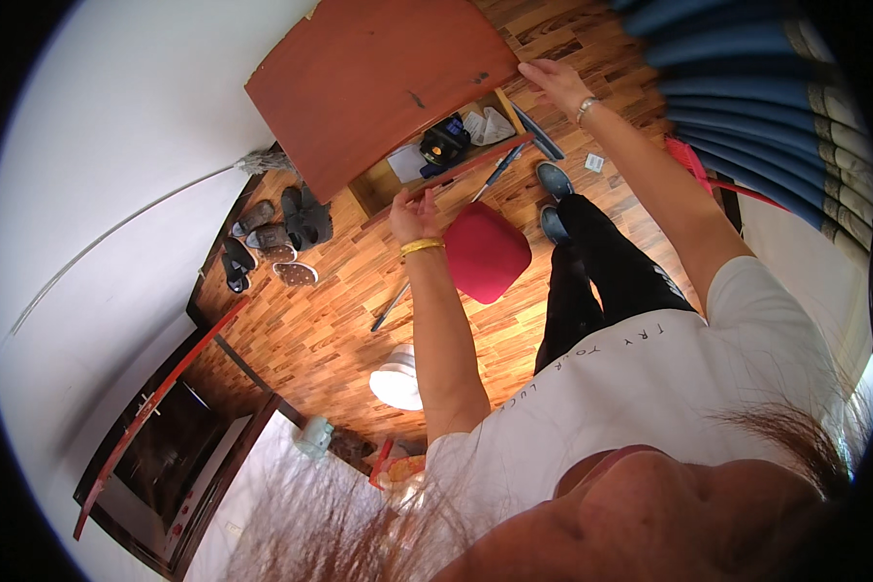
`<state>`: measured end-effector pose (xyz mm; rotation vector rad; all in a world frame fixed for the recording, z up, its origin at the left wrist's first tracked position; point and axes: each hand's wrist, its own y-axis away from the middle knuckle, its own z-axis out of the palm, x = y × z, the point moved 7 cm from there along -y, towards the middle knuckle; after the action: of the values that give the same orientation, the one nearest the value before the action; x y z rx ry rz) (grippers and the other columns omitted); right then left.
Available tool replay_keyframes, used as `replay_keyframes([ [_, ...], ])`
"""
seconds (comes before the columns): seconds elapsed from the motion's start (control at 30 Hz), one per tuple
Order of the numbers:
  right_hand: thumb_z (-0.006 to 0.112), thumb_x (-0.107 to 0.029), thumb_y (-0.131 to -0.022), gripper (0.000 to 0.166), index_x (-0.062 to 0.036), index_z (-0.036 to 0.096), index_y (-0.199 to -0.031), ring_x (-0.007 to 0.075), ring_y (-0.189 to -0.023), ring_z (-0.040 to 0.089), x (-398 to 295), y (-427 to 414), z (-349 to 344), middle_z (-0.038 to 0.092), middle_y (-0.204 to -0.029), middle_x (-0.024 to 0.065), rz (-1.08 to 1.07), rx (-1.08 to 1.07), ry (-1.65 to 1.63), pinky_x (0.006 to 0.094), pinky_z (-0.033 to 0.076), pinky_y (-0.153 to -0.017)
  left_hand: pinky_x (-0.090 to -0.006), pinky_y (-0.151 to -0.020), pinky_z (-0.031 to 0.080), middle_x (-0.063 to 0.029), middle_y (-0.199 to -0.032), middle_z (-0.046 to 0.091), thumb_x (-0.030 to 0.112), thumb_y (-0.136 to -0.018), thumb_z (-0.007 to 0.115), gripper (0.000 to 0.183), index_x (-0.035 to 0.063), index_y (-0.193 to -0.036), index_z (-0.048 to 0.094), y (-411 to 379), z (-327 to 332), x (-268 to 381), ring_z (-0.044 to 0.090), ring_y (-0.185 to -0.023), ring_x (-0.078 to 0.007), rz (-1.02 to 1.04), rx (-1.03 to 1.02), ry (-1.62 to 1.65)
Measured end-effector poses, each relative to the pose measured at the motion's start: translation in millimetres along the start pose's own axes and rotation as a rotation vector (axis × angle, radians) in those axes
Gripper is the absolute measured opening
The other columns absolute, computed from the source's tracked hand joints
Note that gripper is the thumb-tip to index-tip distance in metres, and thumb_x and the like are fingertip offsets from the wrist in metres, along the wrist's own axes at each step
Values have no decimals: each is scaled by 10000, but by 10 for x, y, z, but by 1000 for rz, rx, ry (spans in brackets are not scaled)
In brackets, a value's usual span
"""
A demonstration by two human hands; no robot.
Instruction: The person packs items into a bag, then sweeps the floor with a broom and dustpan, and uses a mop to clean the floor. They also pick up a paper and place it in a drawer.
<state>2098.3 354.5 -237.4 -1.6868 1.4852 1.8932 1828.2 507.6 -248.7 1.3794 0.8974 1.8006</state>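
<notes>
A red-brown wooden table (378,80) has its drawer (367,190) pulled out beneath the top. Inside the drawer lie a black object with blue parts (445,140), a white crumpled item (488,126) and a pale flat item (407,163). My left hand (416,214), with a yellow bracelet at the wrist, is at the left end of the drawer front; whether its fingers grip the edge is unclear. My right hand (552,81) is at the table's right corner, fingers extended and parted, holding nothing; contact with the corner cannot be told for certain.
A red-seated stool (487,251) stands before the drawer. Blue-handled tools (498,171) lie on the floor near my feet. Several shoes (291,236) and a grey mop head (259,161) are by the left wall. Blue curtains (742,109) hang at right. A white round object (396,378) is behind.
</notes>
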Motion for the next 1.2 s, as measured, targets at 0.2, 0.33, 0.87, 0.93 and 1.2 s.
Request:
replay_keyframes([
  [0.2, 557, -205, -719, 245, 21, 500, -797, 119, -502, 510, -3, -129, 203, 526, -617, 70, 94, -51, -187, 231, 454, -448, -439, -806, 344, -188, -1021, 364, 139, -743, 410, 278, -31, -957, 357, -40, 65, -222, 382, -916, -299, -127, 5, -51],
  [0.33, 564, -198, -714, 251, 35, 488, -766, 117, -462, 499, 83, -209, 221, 519, -602, 73, 114, -94, -160, 230, 448, -418, -461, -815, 338, -191, -1045, 308, 146, -741, 413, 296, -12, -976, 327, -54, 87, -224, 328, -970, -305, -89, 27, 10],
  [0.87, 558, -240, -711, 382, 45, 432, -931, 118, -525, 494, 19, -168, 279, 507, -652, 72, 181, -276, 11, 228, 446, -442, -523, -846, 271, -118, -1145, 261, 381, -684, 474, 581, 36, -1114, 292, -221, 714, 259, 245, -1076, -303, 82, -222, 258],
  [0.93, 559, -238, -706, 433, 55, 414, -990, 122, -551, 495, -21, -150, 285, 509, -683, 78, 213, -290, 25, 229, 443, -447, -505, -830, 288, -111, -1158, 251, 374, -690, 471, 570, 37, -1114, 294, -260, 641, 275, 254, -1072, -281, 30, -247, 242],
  [1.2, 570, -226, -690, 571, 80, 325, -1105, 124, -586, 497, 54, -208, 252, 512, -734, 100, 195, -228, 28, 233, 447, -467, -333, -710, 416, -188, -991, 455, 225, -707, 528, 544, -76, -1089, 286, -437, -73, 1396, 485, -836, -259, 695, 353, -448],
])
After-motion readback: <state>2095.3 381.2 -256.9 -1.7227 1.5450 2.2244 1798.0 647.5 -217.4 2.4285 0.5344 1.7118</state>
